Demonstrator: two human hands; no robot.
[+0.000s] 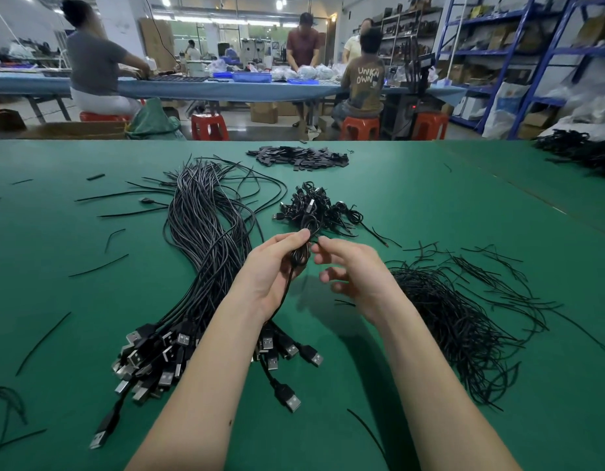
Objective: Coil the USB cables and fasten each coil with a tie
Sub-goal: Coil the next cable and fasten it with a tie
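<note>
Left hand (274, 266) raised above table, gripping coiled cable (299, 258); right hand (348, 270) beside, pinching tie (316, 240).

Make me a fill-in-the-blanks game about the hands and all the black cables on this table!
1. The left hand holds a small ____ of black cable.
2. The table is covered in ____ cloth.
3. The heap of loose ties lies on the ____ side of the right hand.
4. The stools beyond the table are ____.

Missing words: coil; green; right; red
</note>
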